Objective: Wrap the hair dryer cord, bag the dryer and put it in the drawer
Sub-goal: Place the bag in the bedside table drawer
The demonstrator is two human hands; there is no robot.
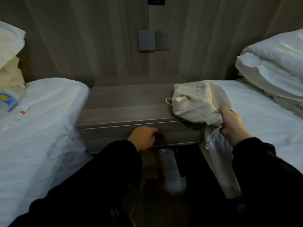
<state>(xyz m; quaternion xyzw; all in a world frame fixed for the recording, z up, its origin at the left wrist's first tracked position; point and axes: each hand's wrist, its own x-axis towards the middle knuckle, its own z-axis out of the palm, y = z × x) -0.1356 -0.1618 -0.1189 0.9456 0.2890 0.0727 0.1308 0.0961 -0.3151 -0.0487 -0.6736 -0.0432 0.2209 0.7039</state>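
Note:
A cream drawstring bag (pixel 199 100) rests bulging on the right end of the grey wooden nightstand (pixel 124 104). The hair dryer is hidden inside it, so I cannot see the dryer or its cord. My right hand (pixel 230 122) grips the bag's gathered neck, with the white drawstring (pixel 211 138) dangling below. My left hand (pixel 143 139) is closed on the small dark handle (pixel 159 136) of the drawer (pixel 178 134), whose front sits flush with the nightstand.
White beds flank the nightstand, left (pixel 41 128) and right (pixel 262 115), with pillows (pixel 275 66) at the right. A plastic bottle (pixel 8 100) and a white pen-like stick (pixel 16 119) lie on the left bed. Wall switch and socket (pixel 154 40) sit above.

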